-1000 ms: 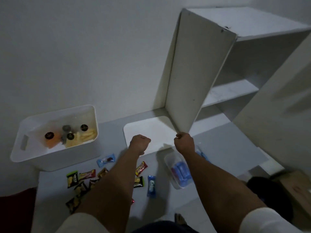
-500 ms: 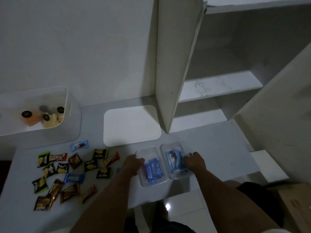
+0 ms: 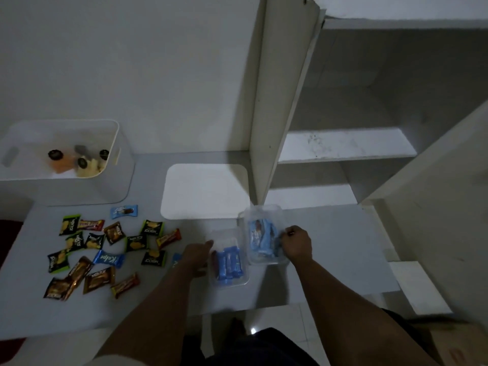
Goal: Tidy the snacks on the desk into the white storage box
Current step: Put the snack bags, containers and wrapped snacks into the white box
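Snack packets (image 3: 105,249) are scattered on the desk (image 3: 330,260) well to the left of both hands, below the white storage box (image 3: 66,165) at far left. The left hand (image 3: 196,257), loosely open, is laid against a clear tray (image 3: 229,262) of blue bars; the right hand (image 3: 297,245) is curled onto the rim of a second tray (image 3: 264,233). The box lies leftward and away, so the left hand is judged nearer.
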A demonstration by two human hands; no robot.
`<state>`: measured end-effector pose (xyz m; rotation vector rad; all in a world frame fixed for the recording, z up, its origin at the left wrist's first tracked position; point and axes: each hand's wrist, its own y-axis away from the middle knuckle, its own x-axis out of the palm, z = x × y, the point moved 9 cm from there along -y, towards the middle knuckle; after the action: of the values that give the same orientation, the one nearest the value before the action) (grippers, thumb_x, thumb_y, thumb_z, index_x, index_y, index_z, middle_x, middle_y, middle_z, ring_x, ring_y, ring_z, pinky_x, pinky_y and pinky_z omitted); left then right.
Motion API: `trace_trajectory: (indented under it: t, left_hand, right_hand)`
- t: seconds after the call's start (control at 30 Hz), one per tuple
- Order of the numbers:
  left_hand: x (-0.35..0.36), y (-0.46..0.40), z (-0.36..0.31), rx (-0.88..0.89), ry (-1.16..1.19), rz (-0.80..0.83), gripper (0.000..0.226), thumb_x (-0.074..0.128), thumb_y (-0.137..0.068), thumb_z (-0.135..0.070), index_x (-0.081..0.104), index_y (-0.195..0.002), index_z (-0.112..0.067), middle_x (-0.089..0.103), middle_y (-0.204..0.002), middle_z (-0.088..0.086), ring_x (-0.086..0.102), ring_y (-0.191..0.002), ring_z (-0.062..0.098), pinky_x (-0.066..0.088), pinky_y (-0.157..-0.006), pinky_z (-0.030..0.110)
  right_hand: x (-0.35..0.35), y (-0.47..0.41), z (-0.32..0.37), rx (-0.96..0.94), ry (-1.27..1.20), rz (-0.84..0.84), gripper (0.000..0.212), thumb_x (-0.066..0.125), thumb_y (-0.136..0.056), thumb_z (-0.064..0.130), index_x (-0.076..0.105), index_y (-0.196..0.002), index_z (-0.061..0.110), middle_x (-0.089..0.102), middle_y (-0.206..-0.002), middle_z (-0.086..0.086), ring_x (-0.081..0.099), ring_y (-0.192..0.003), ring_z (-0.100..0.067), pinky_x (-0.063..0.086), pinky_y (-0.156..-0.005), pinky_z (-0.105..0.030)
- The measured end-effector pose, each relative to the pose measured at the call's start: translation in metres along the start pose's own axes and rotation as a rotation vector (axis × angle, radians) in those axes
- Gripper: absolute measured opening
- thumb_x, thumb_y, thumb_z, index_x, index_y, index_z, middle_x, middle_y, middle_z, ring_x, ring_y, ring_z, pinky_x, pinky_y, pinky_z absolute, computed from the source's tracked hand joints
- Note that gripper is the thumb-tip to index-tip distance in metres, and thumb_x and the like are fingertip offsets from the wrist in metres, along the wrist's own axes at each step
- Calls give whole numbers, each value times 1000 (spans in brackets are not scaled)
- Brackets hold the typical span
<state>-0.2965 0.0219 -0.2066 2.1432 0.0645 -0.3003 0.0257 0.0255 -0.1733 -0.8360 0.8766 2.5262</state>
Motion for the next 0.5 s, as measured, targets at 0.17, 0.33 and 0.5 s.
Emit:
trace_trajectory:
  t: [0.17,0.33,0.5]
  left_hand:
    - [-7,6,0,-9,78,12,67,56,-91,-65,61,-116,-3,66,-113,16,65,-96,30,55,-77,41]
    - [-3,21,-1,-18,98,75,71,62,-82,-74,64,-108,-7,69,-108,13,67,-97,31,56,-70,36]
    - [0,17,11,21,-21,86,45,76,-87,-41,70,-108,-1,73,-106,18,71,-92,30,62,-75,40]
  right_hand:
    - [29,11,33,-50,-55,194,10,69,-86,9,71,-77,13,72,-80,-8,68,-72,-26,60,-58,-38]
    - [70,43,29,4,-18,410,17,69,-86,10,60,-71,13,62,-70,-13,57,-48,-21,45,-42,-25]
    - [82,56,10,34,-22,440,11,72,-85,26,64,-90,20,70,-98,-10,69,-84,-27,60,-61,-41]
